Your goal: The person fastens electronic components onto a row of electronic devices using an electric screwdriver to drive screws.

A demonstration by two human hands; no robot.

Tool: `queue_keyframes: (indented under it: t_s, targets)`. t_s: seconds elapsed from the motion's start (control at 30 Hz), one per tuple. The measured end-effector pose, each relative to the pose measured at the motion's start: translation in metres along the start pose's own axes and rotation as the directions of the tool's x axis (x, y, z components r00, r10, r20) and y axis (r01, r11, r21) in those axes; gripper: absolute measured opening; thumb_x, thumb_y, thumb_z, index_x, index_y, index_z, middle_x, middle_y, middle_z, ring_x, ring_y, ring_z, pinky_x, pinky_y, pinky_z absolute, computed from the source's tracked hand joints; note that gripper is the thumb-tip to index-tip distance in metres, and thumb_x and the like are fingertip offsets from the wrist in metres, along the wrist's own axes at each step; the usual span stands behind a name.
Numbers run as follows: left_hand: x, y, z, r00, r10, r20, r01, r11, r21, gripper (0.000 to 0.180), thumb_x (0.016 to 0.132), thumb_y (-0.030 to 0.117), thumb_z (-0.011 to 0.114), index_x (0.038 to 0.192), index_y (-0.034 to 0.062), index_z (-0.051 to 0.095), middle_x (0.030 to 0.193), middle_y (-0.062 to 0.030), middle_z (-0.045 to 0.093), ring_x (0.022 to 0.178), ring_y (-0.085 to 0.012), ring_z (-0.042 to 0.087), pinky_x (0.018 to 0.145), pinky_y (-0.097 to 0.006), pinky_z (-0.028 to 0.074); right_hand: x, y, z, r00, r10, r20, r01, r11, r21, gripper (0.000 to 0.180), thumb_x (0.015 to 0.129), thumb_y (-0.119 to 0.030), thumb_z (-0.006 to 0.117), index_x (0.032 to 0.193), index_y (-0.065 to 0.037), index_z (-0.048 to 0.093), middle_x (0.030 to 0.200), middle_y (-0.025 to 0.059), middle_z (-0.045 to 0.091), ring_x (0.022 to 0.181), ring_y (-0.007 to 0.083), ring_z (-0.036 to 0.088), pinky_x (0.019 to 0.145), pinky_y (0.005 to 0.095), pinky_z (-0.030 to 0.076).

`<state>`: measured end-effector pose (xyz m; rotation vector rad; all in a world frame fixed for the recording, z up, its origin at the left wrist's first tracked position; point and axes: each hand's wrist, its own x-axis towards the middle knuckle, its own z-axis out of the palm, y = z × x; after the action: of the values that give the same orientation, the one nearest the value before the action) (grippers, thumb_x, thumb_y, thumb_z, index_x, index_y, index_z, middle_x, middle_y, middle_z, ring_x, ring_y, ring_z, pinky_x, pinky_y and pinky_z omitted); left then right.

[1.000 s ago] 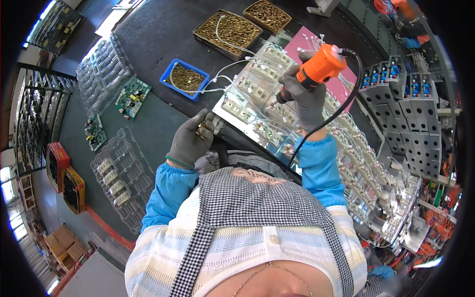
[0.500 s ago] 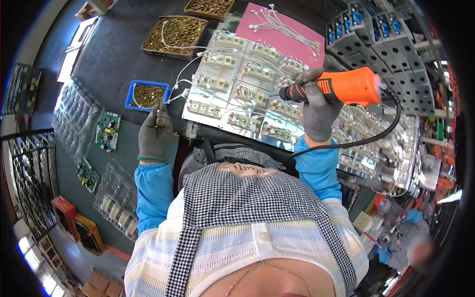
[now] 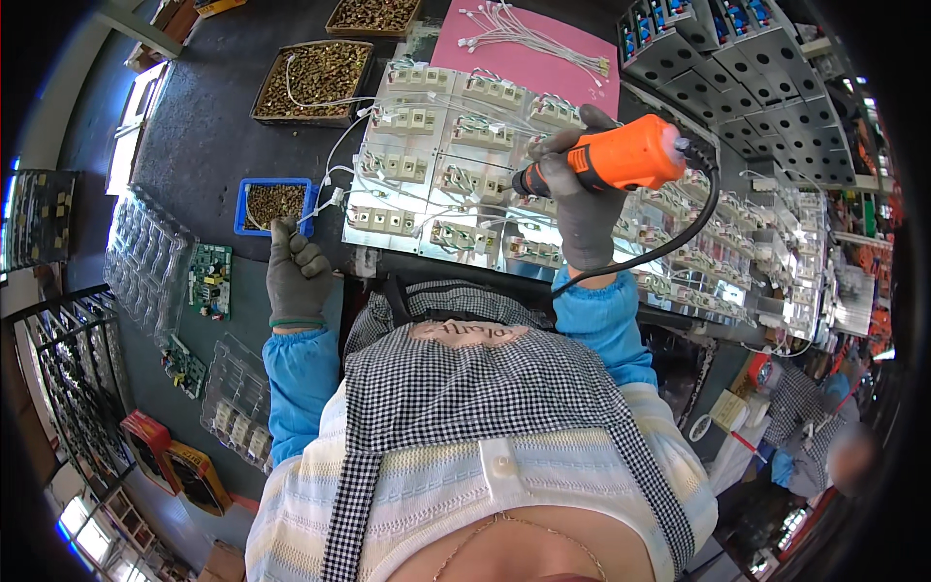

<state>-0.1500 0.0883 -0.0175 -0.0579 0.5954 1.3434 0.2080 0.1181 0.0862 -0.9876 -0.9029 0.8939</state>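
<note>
My right hand (image 3: 582, 209), in a grey glove, grips an orange electric screwdriver (image 3: 621, 160) with a black cable, held over a shiny metal plate (image 3: 388, 218) that carries rows of small white parts with wires. My left hand (image 3: 296, 276), also gloved, is closed in a fist with its thumb up, right beside a small blue tray of screws (image 3: 274, 202) at the plate's left edge. I cannot see whether the fist holds anything. My checked apron fills the lower middle of the view.
Two brown trays of screws (image 3: 312, 78) stand at the back. A pink mat with white wire leads (image 3: 529, 39) lies behind the plate. Green circuit boards (image 3: 210, 281) and clear plastic trays (image 3: 145, 262) sit left. Grey perforated metal boxes (image 3: 766, 107) stack at the right. Another person (image 3: 824, 436) stands lower right.
My left hand drew back from the plate's edge to beside the blue tray. The screwdriver swung from upright to nearly level over the plate. The view shifted toward the plate.
</note>
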Motion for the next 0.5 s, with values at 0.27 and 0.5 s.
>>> queue_keyframes:
  t_s: [0.27, 0.5]
  targets:
    - [-0.004, 0.0, 0.013, 0.999, 0.007, -0.032, -0.011, 0.988, -0.153, 0.024, 0.106, 0.028, 0.052, 0.118, 0.0081, 0.059, 0.102, -0.0035, 0.066, 0.07, -0.0054, 0.05, 0.053, -0.017, 0.043, 0.023, 0.006, 0.013, 0.982, 0.122, 0.146, -0.092, 0.975, -0.201, 0.054, 0.079, 0.001, 0.075, 0.126, 0.0, 0.049, 0.087, 0.0045, 0.067, 0.072, 0.0121, 0.063, 0.063, 0.0286, 0.052]
    - [-0.015, -0.017, 0.01, 0.98, -0.014, 0.197, 0.038, 0.992, -0.119, 0.029, 0.108, 0.032, 0.047, 0.12, 0.0079, 0.056, 0.098, -0.0022, 0.062, 0.068, -0.0048, 0.044, 0.053, -0.017, 0.039, 0.023, 0.009, 0.012, 0.956, 0.104, 0.274, -0.053, 0.981, -0.186, 0.055, 0.078, 0.001, 0.074, 0.127, 0.001, 0.049, 0.088, 0.0041, 0.067, 0.074, 0.0108, 0.063, 0.067, 0.0271, 0.052]
